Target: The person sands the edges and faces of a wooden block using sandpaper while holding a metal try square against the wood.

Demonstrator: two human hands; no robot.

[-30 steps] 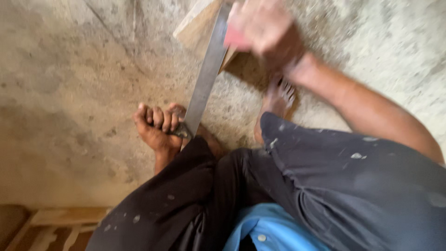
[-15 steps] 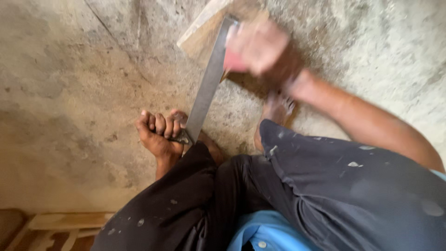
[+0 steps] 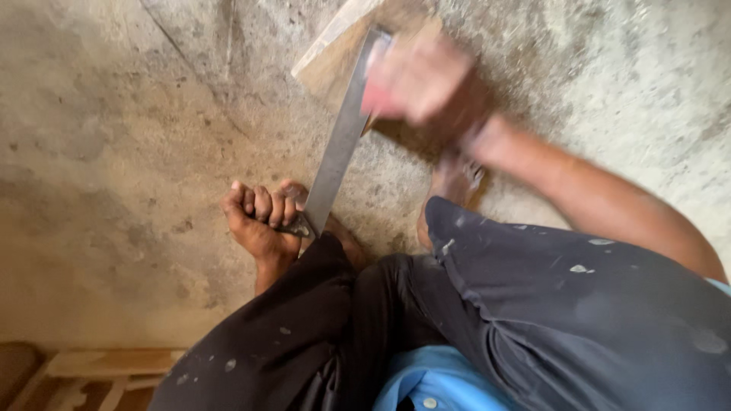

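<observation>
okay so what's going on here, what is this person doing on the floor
A person in dark trousers crouches over a rough concrete floor. The left hand grips the handle end of a long flat metal blade, which slants up to a wooden block lying on the floor. The right hand, blurred, is at the blade's far end over the block and seems to hold something reddish. A bare foot shows below that hand.
</observation>
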